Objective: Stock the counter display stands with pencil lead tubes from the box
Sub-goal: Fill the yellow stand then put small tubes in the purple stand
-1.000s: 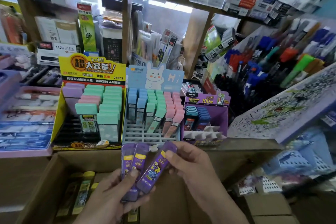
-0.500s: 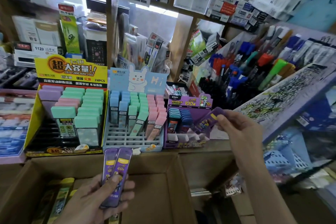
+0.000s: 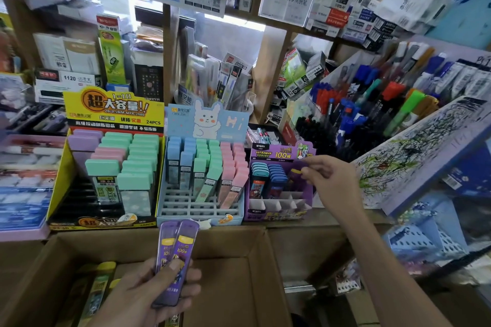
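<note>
My left hand (image 3: 148, 295) grips two purple lead tubes (image 3: 174, 255) upright over the open cardboard box (image 3: 239, 287). My right hand (image 3: 326, 180) pinches the top of one purple lead tube (image 3: 295, 176), which stands in the right column of the small purple display stand (image 3: 276, 210). That stand also holds teal and blue tubes (image 3: 268, 175) in its left columns. A few yellow-green tubes (image 3: 99, 284) lie in the box at the left.
A pale blue rabbit stand (image 3: 202, 210) and a yellow-and-black stand (image 3: 79, 212) sit left of the purple one, both partly filled. Racks of pens (image 3: 372, 103) and a scribbled test pad (image 3: 414, 146) rise at the right. Shelves of stationery stand behind.
My right hand carried one purple tube from my left hand to the purple stand and lowered it into a slot. The left hand keeps two tubes and has barely moved.
</note>
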`<state>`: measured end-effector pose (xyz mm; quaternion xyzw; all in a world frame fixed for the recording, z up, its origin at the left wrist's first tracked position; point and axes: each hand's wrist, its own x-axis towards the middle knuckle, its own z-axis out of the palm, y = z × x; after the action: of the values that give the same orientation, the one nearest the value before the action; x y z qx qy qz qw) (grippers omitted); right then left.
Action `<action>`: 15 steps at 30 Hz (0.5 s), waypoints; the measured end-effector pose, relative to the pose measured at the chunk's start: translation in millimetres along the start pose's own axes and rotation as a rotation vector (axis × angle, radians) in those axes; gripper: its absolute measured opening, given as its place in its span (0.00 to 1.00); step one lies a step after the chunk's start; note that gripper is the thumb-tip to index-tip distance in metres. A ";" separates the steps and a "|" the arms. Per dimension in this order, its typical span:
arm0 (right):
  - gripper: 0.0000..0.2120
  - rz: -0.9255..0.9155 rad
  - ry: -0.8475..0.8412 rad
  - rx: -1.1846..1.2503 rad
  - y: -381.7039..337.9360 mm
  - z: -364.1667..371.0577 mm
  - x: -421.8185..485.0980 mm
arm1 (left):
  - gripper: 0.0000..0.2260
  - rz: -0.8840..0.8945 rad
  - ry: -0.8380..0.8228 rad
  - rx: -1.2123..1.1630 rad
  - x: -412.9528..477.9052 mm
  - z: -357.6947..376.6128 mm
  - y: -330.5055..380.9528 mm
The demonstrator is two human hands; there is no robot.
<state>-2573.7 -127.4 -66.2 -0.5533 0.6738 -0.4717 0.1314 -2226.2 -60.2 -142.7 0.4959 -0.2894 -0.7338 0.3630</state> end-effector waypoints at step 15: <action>0.05 0.165 0.013 -0.008 3.1 20.2 3.2 | 0.14 -0.023 -0.049 0.021 1.2 1.7 -3.9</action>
<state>-2562.7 -140.3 -78.0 -0.4931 0.7198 -0.4604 0.1633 -2229.0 -58.8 -145.7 0.4847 -0.3000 -0.7470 0.3421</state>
